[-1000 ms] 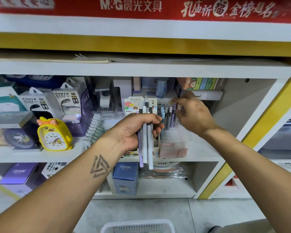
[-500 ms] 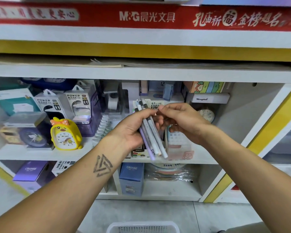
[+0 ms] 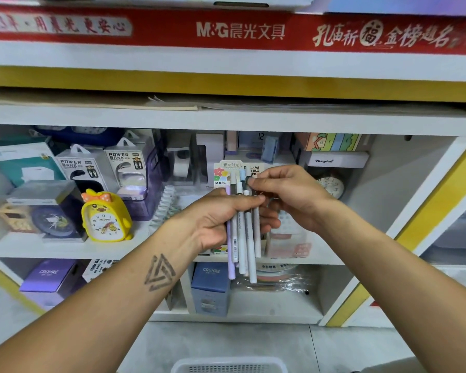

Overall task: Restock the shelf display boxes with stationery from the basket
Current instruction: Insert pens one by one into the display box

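My left hand [image 3: 221, 219] grips a bundle of pens [image 3: 242, 249] in pale lilac, white and grey, held upright in front of the middle shelf. My right hand [image 3: 288, 196] pinches the top end of one pen in that bundle. Behind the hands stands a cardboard pen display box [image 3: 226, 170] with a flower print, and to its right a clear plastic display box [image 3: 293, 243] on the shelf. The white basket [image 3: 229, 366] shows at the bottom edge, on the floor.
A yellow duck alarm clock [image 3: 105, 216], power bank packs [image 3: 124, 168] and a boxed clock [image 3: 46, 208] fill the shelf's left side. A round clock [image 3: 331, 185] sits behind my right hand. Boxes [image 3: 210, 286] stand on the lower shelf. A yellow-edged divider [image 3: 428, 219] bounds the right.
My right hand left the clear box on the shelf and came back to the bundle, now pinching one pen's top. The bundle stands more upright than half a second ago.
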